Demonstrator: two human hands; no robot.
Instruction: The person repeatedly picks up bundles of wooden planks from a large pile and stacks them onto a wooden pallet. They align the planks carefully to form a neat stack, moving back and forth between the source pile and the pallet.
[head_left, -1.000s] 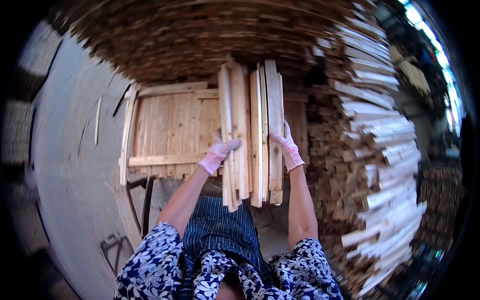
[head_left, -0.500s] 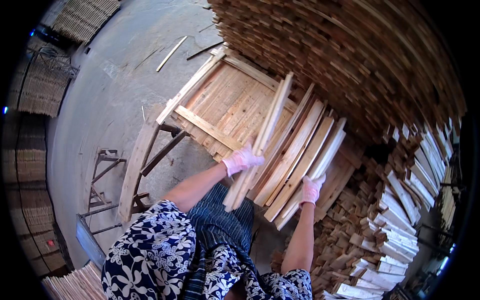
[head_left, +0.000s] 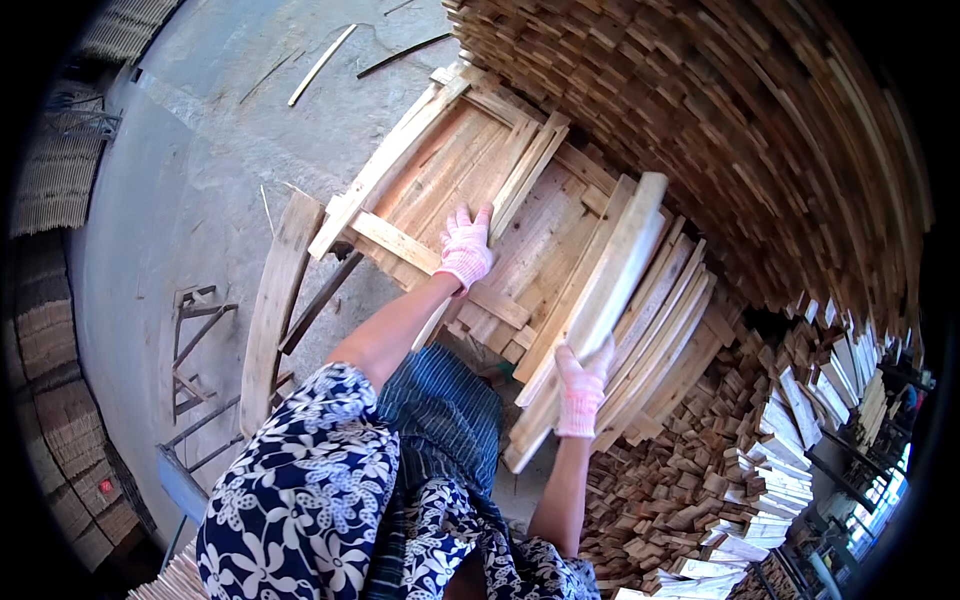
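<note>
My left hand (head_left: 466, 248), in a pink-and-white knit glove, lies with fingers stretched out over narrow wooden slats (head_left: 528, 172). Those slats rest across a shallow wooden frame with a board bottom (head_left: 440, 165), and their near end sticks out below my wrist. Farther right, my right hand (head_left: 581, 392), gloved alike, grips a pale wooden plank (head_left: 618, 262). This plank is tilted, its near end overhanging the frame's near side. Beside it, to the right, several more slats (head_left: 672, 318) lean close together. The undersides of the held plank are hidden.
A tall stack of boards (head_left: 680, 120) rises behind the frame. Piled wood pieces (head_left: 690, 450) fill the right. At left stand a board on a support (head_left: 278, 300) and a metal stand (head_left: 200, 350). Loose strips (head_left: 322, 65) lie on the concrete floor.
My left hand has moved left and up; the slats it held now lie across the frame. My right hand has shifted slightly left, its plank raised and tilted apart from the other slats.
</note>
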